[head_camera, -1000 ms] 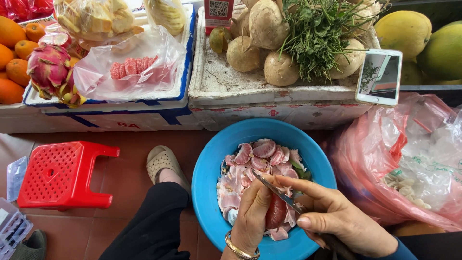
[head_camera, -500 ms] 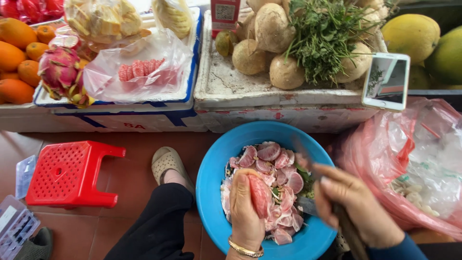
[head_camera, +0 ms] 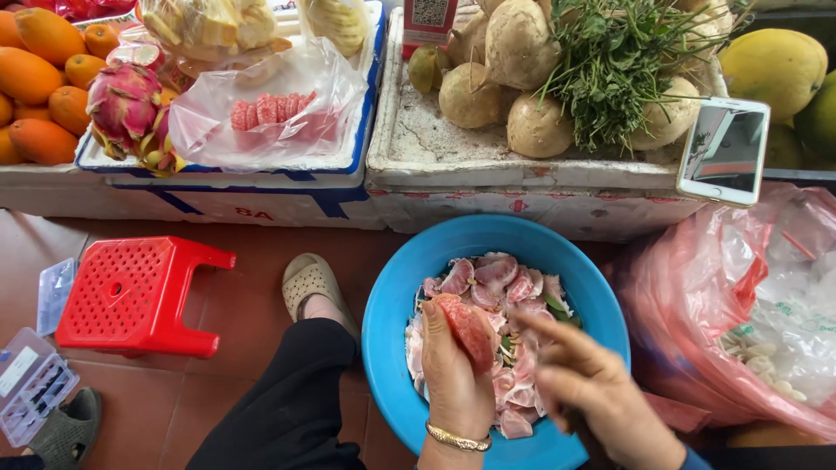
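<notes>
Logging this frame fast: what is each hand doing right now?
Left hand: closed on a pink pomelo segment over the blue bowl.
Right hand: blurred; grip cannot be told.

A: What packaging is up top?
B: Two white foam boxes (head_camera: 522, 204) side by side, the left with blue stripes; a clear bag (head_camera: 270, 113) lies on the left one.
A: Any screens?
B: A white phone (head_camera: 724, 150) leans on the right box, screen dark. A red-and-white sign (head_camera: 429, 17) stands behind. A pink bag (head_camera: 731, 296) sits right; a clear case (head_camera: 30, 383) lies bottom left.
</notes>
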